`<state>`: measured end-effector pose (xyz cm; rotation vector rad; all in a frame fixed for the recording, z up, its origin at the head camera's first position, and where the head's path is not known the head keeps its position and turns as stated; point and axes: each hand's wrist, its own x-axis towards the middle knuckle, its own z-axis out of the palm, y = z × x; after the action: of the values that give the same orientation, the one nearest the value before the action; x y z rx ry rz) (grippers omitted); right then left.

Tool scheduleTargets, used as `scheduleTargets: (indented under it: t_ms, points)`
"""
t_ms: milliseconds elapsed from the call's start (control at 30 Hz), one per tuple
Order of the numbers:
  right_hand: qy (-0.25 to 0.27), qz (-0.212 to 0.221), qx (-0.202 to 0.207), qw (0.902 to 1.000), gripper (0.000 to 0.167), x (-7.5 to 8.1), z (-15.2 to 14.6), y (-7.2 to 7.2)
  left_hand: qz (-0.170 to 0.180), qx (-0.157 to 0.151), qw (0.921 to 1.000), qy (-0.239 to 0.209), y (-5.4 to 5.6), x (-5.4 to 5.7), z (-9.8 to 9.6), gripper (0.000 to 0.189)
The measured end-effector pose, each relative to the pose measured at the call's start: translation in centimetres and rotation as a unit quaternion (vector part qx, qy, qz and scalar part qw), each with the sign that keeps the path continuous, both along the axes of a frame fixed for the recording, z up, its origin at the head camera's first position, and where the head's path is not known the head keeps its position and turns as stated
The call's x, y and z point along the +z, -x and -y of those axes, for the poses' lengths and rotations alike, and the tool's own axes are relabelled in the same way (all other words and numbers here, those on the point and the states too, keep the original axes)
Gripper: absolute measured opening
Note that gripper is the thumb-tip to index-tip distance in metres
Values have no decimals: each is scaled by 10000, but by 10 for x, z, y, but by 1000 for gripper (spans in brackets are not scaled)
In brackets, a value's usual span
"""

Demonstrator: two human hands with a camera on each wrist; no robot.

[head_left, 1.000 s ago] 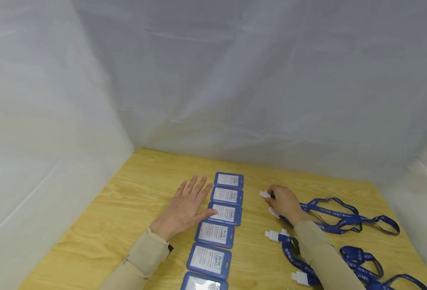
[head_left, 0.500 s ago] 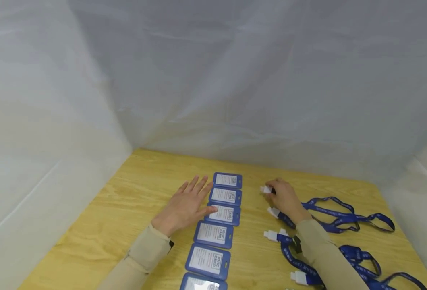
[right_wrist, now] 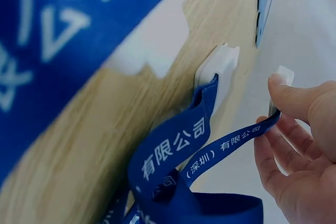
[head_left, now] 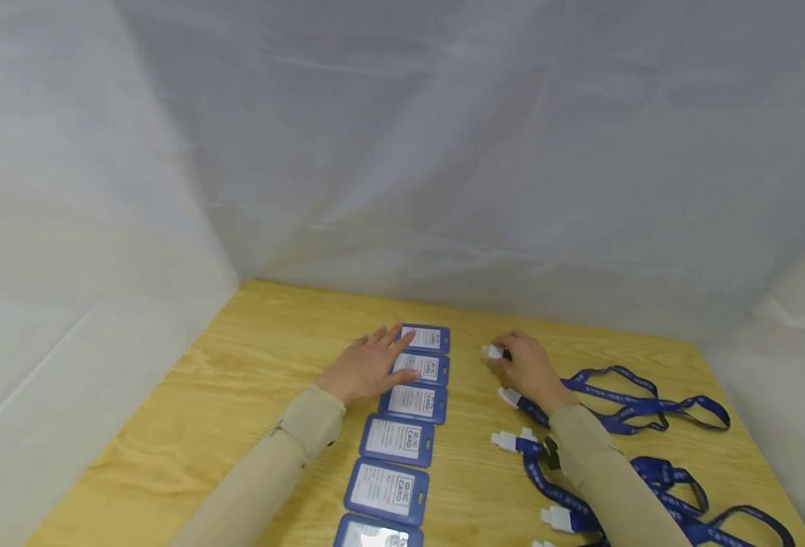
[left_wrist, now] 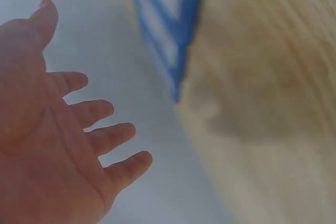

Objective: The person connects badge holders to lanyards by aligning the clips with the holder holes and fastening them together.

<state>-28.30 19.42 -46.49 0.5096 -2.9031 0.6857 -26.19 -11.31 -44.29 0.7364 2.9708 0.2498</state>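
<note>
A column of blue ID badge holders point(head_left: 389, 488) with white printed inserts lies on the wooden table. My left hand point(head_left: 367, 366) is over the far end of this column, its fingers overlapping the farthest holder point(head_left: 433, 338) and the one before it. In the left wrist view the palm point(left_wrist: 52, 145) shows with fingers spread and nothing held. To the right of the column, my right hand point(head_left: 531, 374) pinches a blue lanyard point(right_wrist: 223, 148) at its white plastic clip point(right_wrist: 284, 74), between thumb and fingers. White lettering runs along its strap, which trails down from the hand.
A second white clip point(head_left: 509, 396) on a blue strap lies just below the right hand. More lanyards point(head_left: 560, 494) lie nearer, partly under the right sleeve, their clips towards the badge holders. White sheeting point(head_left: 402, 190) rises behind the wooden table point(head_left: 190, 425) and at its sides.
My left hand has moved right and slightly away from me, from beside the badge holders to over the farthest ones. The right hand, still pinching the lanyard, has shifted slightly away from me.
</note>
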Motion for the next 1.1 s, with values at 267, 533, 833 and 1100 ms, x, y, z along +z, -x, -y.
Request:
scheduleTargets:
  t_ms: [267, 533, 833, 1100]
  points:
    - [-5, 197, -17, 9998, 34, -6, 10, 1, 623, 51, 9980, -22, 22, -29, -4, 77]
    - [-127, 171, -2, 9998, 33, -11, 23, 10, 671, -11, 9977, 39, 29, -31, -10, 76]
    - [-125, 293, -44, 9995, 32, -9, 30, 11, 863, 131, 9958, 275, 33, -33, -13, 77]
    - [-77, 531, -132, 9985, 28, -7, 38, 17, 965, 175, 9947, 315, 33, -34, -11, 76]
